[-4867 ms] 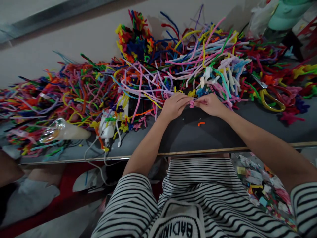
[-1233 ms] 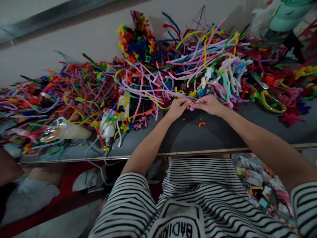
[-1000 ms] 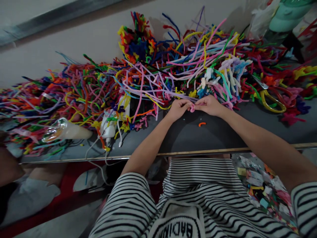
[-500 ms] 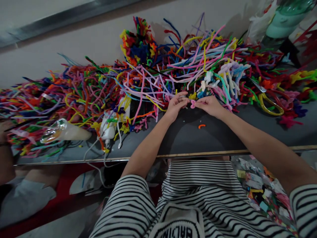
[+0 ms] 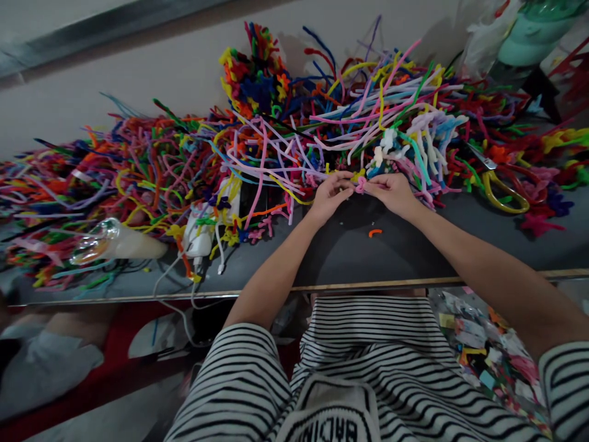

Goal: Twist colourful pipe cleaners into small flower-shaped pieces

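Between my fingertips is a small pink pipe cleaner (image 5: 361, 185), bent into loops. My right hand (image 5: 391, 191) pinches it from the right. My left hand (image 5: 332, 195) is closed at its left side, thumb and finger nearly touching the pink loops; its exact contact is too small to make out. Both hands are just above the dark grey table (image 5: 340, 264). Behind them lies a heap of colourful pipe cleaners (image 5: 276, 153), with a cluster of white, lilac and blue twisted pieces (image 5: 427, 138) close behind my right hand. A short orange piece (image 5: 375, 232) lies in front.
Yellow-handled scissors (image 5: 504, 193) lie at the right. On the left are a clear plastic-wrapped cone (image 5: 133, 240) and a white power strip (image 5: 199, 236) with cables. A mint-green figure (image 5: 534, 37) stands back right. Another person's leg (image 5: 78, 325) shows at lower left. Scraps (image 5: 488, 350) lie below the table.
My hands have shifted slightly, the pink pipe cleaner turning a little between them. The other person's arm at the far left has drawn back from the table edge.
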A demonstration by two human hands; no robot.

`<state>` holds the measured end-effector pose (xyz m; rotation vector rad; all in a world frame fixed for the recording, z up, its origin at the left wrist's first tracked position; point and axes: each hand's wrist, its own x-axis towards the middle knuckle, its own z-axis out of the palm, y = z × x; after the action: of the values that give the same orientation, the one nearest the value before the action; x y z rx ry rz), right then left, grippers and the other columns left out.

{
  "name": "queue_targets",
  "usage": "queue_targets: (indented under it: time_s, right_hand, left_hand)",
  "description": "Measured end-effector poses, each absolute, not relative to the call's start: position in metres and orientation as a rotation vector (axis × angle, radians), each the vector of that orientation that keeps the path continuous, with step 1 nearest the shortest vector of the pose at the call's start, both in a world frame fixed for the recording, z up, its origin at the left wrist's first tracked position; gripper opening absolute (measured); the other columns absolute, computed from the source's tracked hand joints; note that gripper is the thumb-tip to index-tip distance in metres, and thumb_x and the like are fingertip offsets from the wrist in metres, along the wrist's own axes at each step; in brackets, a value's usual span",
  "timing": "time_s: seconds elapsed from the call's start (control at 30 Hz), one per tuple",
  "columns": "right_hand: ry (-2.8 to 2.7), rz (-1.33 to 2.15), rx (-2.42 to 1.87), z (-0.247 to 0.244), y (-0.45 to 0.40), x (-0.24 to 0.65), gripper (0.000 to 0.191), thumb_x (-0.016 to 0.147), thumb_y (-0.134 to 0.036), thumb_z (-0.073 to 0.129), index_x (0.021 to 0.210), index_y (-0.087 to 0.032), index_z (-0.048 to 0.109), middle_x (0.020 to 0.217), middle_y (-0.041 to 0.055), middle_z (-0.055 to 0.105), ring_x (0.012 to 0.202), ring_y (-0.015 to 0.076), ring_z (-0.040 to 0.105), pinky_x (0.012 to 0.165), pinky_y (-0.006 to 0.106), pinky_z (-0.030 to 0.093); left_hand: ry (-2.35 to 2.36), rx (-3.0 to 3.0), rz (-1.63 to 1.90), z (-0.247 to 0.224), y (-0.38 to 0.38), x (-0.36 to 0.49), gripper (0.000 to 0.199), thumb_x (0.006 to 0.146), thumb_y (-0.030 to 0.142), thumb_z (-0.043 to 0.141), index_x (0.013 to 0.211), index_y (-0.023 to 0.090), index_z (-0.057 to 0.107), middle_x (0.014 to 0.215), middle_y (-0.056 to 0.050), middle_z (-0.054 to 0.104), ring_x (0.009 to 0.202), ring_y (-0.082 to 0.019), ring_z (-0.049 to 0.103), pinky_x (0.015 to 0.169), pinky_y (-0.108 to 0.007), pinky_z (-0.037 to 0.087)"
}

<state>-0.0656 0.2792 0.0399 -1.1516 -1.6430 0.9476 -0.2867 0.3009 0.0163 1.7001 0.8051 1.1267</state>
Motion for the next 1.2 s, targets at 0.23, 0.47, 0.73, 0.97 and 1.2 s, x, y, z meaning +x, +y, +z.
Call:
queue_targets:
  time_s: [0.23, 0.47, 0.73, 0.97, 1.2]
  right_hand:
    - [-1.606, 0.964, -1.110, 0.040, 0.281, -0.065, 0.048, 0.083, -0.065, 0.076, 0.089, -0.018, 0.086, 0.081, 0.0073, 0.078, 0.073, 0.0180, 0.067, 0.071, 0.031, 0.049]
    - [-1.615, 0.953, -1.158, 0.039, 0.281, -0.065, 0.053, 0.078, -0.069, 0.078, 0.084, -0.017, 0.084, 0.068, 0.0041, 0.071, 0.062, 0.0145, 0.056, 0.063, 0.030, 0.041]
    - [-1.658, 1.100, -1.093, 0.048, 0.274, -0.067, 0.050, 0.077, -0.065, 0.081, 0.082, -0.015, 0.083, 0.053, -0.0031, 0.052, 0.052, 0.0083, 0.038, 0.053, 0.027, 0.026]
    - [-1.292, 1.690, -0.917, 0.056, 0.270, -0.072, 0.031, 0.069, -0.040, 0.088, 0.070, -0.016, 0.068, 0.044, -0.0092, 0.038, 0.037, 0.0042, 0.029, 0.039, 0.023, 0.017]
    - [-1.197, 1.799, -0.843, 0.061, 0.272, -0.071, 0.023, 0.069, -0.028, 0.083, 0.066, -0.015, 0.064, 0.047, -0.0094, 0.034, 0.039, 0.0033, 0.030, 0.038, 0.019, 0.022]
  left_hand:
    - [0.804, 1.693, 1.119, 0.018, 0.297, -0.283, 0.051, 0.086, 0.052, 0.077, 0.123, 0.021, 0.061, 0.097, -0.005, 0.075, 0.091, -0.016, 0.072, 0.081, -0.029, 0.055]
    - [0.743, 1.484, 1.092, 0.024, 0.298, -0.284, 0.028, 0.084, 0.038, 0.052, 0.108, 0.024, 0.058, 0.070, 0.001, 0.055, 0.065, -0.015, 0.055, 0.061, -0.031, 0.045]
    - [0.772, 1.526, 1.178, 0.023, 0.297, -0.280, 0.024, 0.087, 0.036, 0.057, 0.107, 0.022, 0.060, 0.070, 0.001, 0.056, 0.062, -0.013, 0.055, 0.059, -0.028, 0.045]
    - [1.058, 2.344, 1.566, 0.034, 0.282, -0.278, 0.026, 0.101, 0.045, 0.065, 0.107, 0.021, 0.072, 0.098, -0.005, 0.079, 0.092, -0.017, 0.072, 0.088, -0.033, 0.058]
    - [1.042, 2.568, 1.649, 0.036, 0.275, -0.280, 0.016, 0.101, 0.035, 0.067, 0.103, 0.022, 0.076, 0.094, -0.003, 0.080, 0.094, -0.016, 0.075, 0.088, -0.032, 0.063]
